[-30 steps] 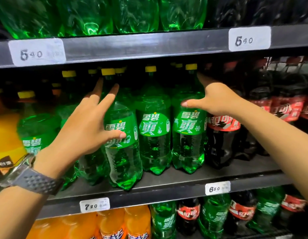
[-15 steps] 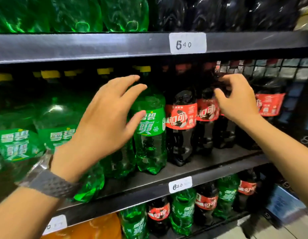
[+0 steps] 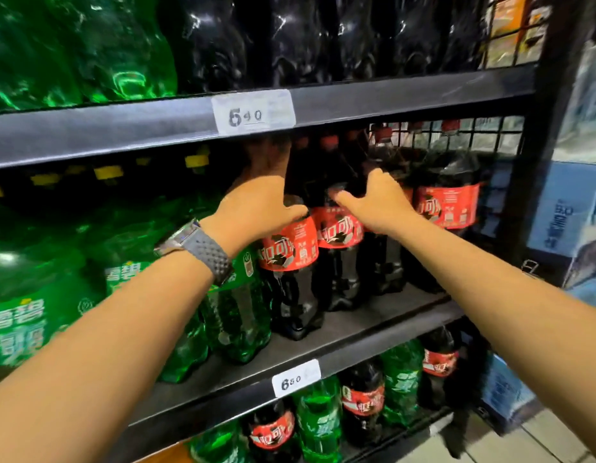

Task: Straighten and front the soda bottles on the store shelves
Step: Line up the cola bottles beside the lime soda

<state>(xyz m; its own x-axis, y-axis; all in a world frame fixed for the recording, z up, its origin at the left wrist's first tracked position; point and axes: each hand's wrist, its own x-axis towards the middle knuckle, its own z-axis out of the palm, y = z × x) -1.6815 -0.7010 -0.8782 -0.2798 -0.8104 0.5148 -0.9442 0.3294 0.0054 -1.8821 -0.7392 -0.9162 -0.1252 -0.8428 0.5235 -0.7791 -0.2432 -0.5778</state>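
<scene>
On the middle shelf [image 3: 373, 339], green soda bottles [image 3: 238, 315] with yellow caps stand on the left and dark cola bottles with red labels on the right. My left hand [image 3: 259, 205] wraps the shoulder of the front cola bottle [image 3: 289, 250], thumb over its label top. My right hand [image 3: 378, 202] clasps the upper part of a cola bottle [image 3: 385, 262] further right, with its thumb reaching over the cola bottle in between [image 3: 340, 230]. Another cola bottle [image 3: 447, 205] stands at the far right, apart from both hands.
The upper shelf edge [image 3: 122, 132] carries a price tag [image 3: 253, 111] just above my hands. A wire mesh panel [image 3: 490, 135] closes the shelf's right end. Mixed green and cola bottles [image 3: 363, 399] fill the lower shelf. Blue cartons [image 3: 564, 208] are stacked at the right.
My view and both hands have shifted right, from the green bottles to the cola bottles. The left hand, open half a second ago, now grips a cola bottle; the right hand has closed too.
</scene>
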